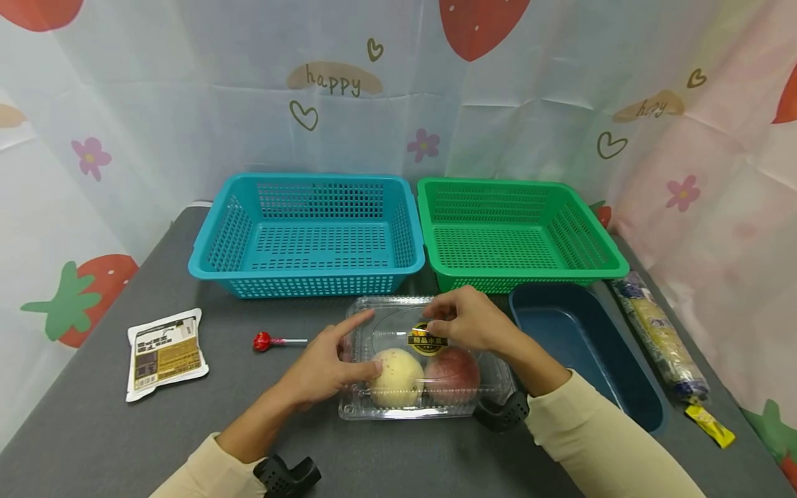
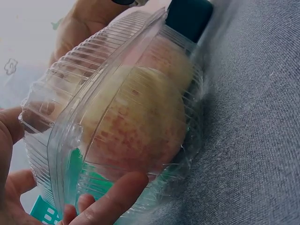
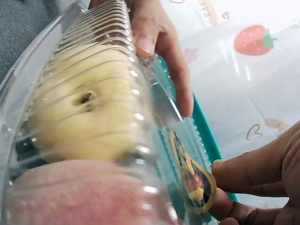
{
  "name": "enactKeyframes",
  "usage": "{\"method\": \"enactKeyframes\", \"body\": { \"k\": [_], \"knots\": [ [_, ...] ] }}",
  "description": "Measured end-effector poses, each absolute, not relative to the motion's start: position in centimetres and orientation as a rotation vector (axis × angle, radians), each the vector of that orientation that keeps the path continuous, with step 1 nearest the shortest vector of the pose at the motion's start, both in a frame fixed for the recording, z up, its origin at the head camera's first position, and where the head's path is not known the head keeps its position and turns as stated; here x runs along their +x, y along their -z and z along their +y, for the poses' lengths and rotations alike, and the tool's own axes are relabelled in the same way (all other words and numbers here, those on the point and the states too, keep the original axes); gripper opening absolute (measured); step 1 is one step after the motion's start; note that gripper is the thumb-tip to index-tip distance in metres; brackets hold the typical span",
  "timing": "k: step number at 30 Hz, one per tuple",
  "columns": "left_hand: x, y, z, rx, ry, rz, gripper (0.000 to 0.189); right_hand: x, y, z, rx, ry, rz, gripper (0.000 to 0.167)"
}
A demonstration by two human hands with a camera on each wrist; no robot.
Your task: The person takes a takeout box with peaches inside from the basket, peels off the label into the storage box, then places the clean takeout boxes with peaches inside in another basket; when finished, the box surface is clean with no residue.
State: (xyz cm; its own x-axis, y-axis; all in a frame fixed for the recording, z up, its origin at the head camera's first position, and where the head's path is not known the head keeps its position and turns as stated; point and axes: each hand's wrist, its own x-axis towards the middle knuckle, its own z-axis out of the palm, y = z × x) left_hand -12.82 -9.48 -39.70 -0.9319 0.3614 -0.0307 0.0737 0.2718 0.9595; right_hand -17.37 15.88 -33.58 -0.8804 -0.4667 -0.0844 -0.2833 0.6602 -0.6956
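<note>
A clear plastic fruit box (image 1: 373, 408) lies on the table in front of me, with a pale yellow fruit (image 1: 397, 377) and a red peach-like fruit (image 1: 453, 375) inside. On its lid is a black and gold label (image 1: 427, 340). My right hand (image 1: 467, 319) pinches the label's edge between thumb and fingers; the label (image 3: 190, 176) bows at that end in the right wrist view. With spread, fairly straight fingers, my left hand (image 1: 330, 363) steadies the box at its left end, thumb and index on the lid, another finger (image 2: 119, 197) against the side wall.
Behind the box stand a blue basket (image 1: 311, 285) and a green basket (image 1: 529, 275), side by side. A dark blue tray (image 1: 579, 346) is at the right, beside a long wrapped package (image 1: 663, 335) and a yellow sachet (image 1: 710, 425). Leftward lie a lollipop (image 1: 263, 341) and a white-brown packet (image 1: 165, 354).
</note>
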Motion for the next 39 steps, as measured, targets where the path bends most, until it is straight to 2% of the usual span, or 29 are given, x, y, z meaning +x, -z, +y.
{"method": "enactKeyframes", "body": {
  "k": [4, 19, 28, 39],
  "knots": [
    [-12.8, 39.7, -9.4, 0.401, -1.712, 2.301, 0.078, -17.3, 33.8, 15.4, -0.521, 1.006, 2.691, 0.006],
    [-13.0, 40.0, -9.6, 0.443, -1.708, 2.321, 0.079, -16.6, 33.7, 14.9, -0.454, 1.025, 2.788, 0.016],
    [-13.0, 40.0, -9.5, 0.428, -1.718, 2.312, 0.08, -16.3, 32.4, 15.3, -0.418, 1.16, 2.776, 0.011],
    [-12.9, 39.9, -9.5, 0.423, -1.72, 2.317, 0.08, -16.4, 30.6, 16.9, -0.446, 1.253, 2.735, 0.012]
  ]
}}
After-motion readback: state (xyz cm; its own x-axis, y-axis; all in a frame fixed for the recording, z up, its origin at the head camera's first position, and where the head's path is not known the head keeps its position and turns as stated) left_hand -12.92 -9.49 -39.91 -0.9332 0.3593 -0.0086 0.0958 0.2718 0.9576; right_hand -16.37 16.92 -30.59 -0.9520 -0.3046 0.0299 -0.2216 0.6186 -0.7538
